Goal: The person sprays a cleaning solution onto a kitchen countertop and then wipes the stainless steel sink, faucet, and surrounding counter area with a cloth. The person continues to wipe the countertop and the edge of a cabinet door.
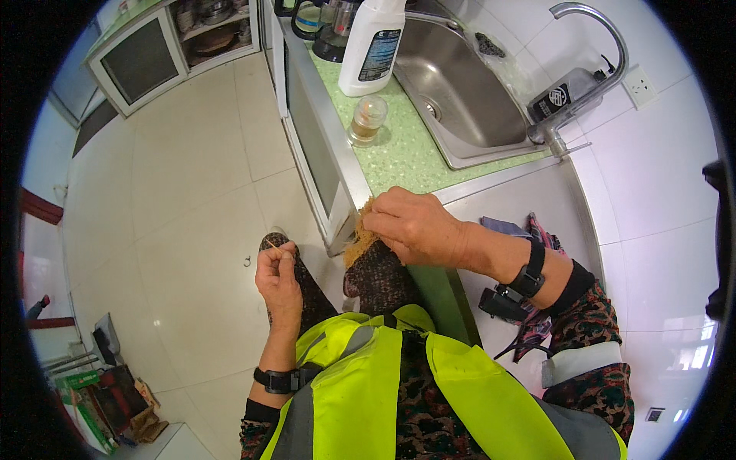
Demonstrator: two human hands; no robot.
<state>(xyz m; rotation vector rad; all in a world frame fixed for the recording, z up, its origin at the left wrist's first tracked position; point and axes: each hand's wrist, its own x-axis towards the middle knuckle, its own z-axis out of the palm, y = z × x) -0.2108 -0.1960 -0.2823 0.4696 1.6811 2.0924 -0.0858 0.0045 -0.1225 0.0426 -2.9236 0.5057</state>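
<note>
A brown, rough, mesh-like scrap of fibrous material (361, 238) hangs from the fingers of my right hand (411, 227), just off the counter's front corner. Lower and to the left, over the floor, my left hand (279, 276) pinches a thin wooden toothpick (275, 247) between thumb and fingers. On the green speckled countertop (408, 155), near its left edge, stands a small clear round container (368, 119) with brownish contents. Behind it a white plastic bottle (372, 52) with a dark label is upright beside the steel sink (471, 86).
A curved faucet (621, 52) and a pump bottle (566, 95) stand at the sink's right. Glass kettles (330, 29) are at the back. Cloths (540, 230) lie on the lower white surface by my right arm. Boxes (86, 397) and a dustpan (106, 339) are on the floor, lower left.
</note>
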